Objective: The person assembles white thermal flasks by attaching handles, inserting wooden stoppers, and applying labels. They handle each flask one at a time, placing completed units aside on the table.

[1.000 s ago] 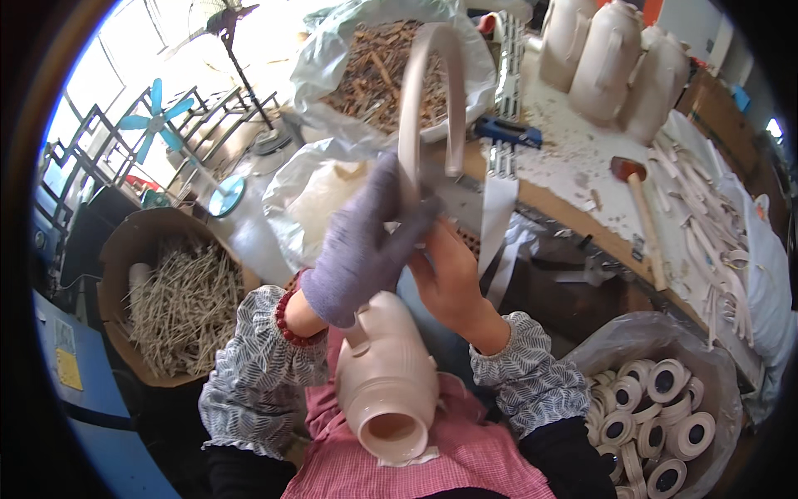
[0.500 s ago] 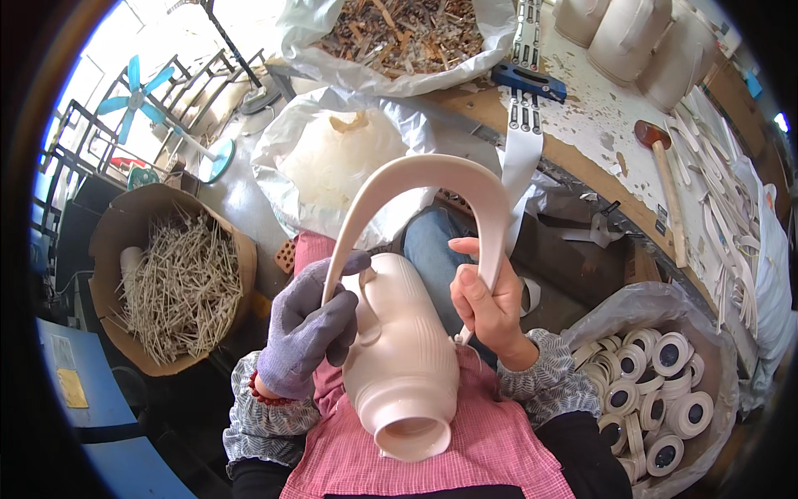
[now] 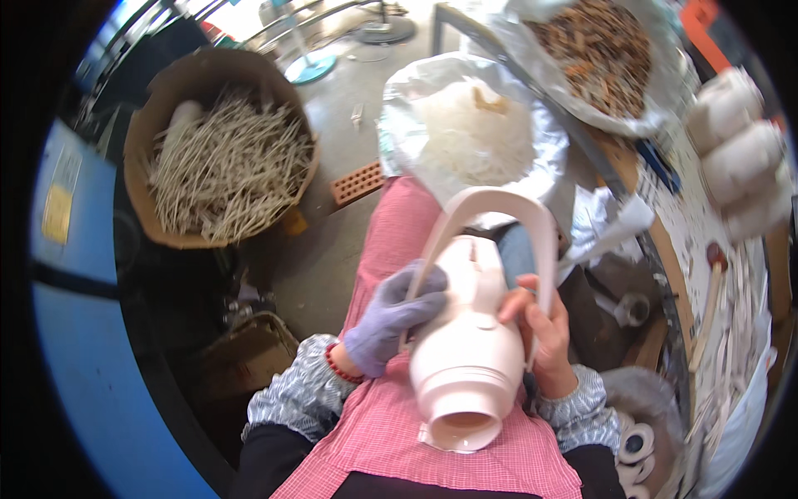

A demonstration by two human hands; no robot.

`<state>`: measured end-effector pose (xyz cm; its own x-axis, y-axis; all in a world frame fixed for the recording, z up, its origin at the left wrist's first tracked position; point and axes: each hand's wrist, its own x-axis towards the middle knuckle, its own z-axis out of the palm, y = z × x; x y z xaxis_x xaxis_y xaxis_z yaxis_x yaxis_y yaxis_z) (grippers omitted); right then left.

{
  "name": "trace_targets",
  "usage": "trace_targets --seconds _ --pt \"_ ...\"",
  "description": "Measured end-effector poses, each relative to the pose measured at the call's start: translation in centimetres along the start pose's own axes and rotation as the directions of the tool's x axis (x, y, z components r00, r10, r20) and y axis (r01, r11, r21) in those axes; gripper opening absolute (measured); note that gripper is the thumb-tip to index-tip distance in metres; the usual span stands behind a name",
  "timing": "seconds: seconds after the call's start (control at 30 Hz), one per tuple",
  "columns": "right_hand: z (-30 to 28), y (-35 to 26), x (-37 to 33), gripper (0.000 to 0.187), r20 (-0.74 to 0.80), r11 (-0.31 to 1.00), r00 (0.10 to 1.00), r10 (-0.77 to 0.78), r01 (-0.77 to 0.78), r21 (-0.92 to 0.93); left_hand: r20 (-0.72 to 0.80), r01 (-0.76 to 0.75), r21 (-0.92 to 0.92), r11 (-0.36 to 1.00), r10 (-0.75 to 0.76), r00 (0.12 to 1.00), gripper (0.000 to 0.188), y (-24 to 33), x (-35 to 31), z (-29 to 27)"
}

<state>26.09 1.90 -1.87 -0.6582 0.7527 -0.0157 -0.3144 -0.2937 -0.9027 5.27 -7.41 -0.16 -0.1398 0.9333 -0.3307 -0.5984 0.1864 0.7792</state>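
A pale pink plastic thermos shell (image 3: 465, 358) lies along my lap, its round open mouth facing me. A matching arched carrying handle (image 3: 501, 198) rises over its far end, with a leg down either side of the body. My left hand (image 3: 391, 316), in a grey-purple glove, is closed round the left leg. My bare right hand (image 3: 549, 337) grips the right leg, its fingertips reaching inside toward the shell. The handle's lower ends are partly hidden by my hands, so I cannot tell whether they are fixed. A pink checked apron (image 3: 399, 432) lies under the shell.
At left stands a carton (image 3: 137, 183) of thin pale plastic sprues. Ahead are a white sack (image 3: 395, 108) and a sack of brown scraps (image 3: 594, 66). On the right bench (image 3: 677, 283) lies a mallet (image 3: 706, 308). A bag (image 3: 665, 399) of ring-shaped parts sits below.
The view has swung left. The shell has been rolled so its side grip faces upward. The big handle has come down to straddle the body, with both my hands still on it.
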Motion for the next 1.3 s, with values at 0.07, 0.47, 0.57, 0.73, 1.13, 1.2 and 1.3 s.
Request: trace_targets --seconds 0.07,0.47,0.57,0.73,1.13,1.2,1.3 --pt "-0.2 0.4 -0.9 0.041 -0.076 0.998 0.996 -0.054 0.056 0.015 0.073 0.009 0.078 0.997 -0.015 0.997 0.020 0.2 0.4 0.2" --pt "2.1 -0.1 -0.1 0.029 -0.139 0.965 0.959 -0.246 0.229 -0.126 -0.006 -0.363 0.117 0.925 0.366 0.931 0.013 -0.8 -0.6 1.9" --pt "0.2 0.3 2.0 0.043 -0.037 0.950 0.971 -0.238 0.240 0.201 0.119 -0.467 0.324 0.823 0.454 0.883 0.012 2.0 1.7 0.2" --pt "0.8 -4.3 11.3 0.050 0.458 0.359 0.706 -0.541 0.686 -0.633 0.044 -0.620 0.026 0.784 0.619 0.784 0.038 7.1 3.0 -1.1" --pt "-27.5 -28.8 3.2 0.053 -0.410 0.521 0.323 -0.853 0.470 -0.713 0.429 -0.369 0.379 0.849 0.192 0.883 0.030 8.0 8.1 -0.8" --pt "-26.6 -29.3 4.1 0.045 -0.581 0.555 0.050 -0.812 0.372 -0.744 0.314 -0.309 0.457 0.834 0.173 0.933 0.033 7.1 7.2 -2.4" --pt "-33.6 -31.5 1.5 0.054 -0.284 0.271 -0.028 -0.959 0.221 -0.937 0.322 -0.254 0.512 0.821 0.091 0.942 0.034 5.7 8.8 -2.8"
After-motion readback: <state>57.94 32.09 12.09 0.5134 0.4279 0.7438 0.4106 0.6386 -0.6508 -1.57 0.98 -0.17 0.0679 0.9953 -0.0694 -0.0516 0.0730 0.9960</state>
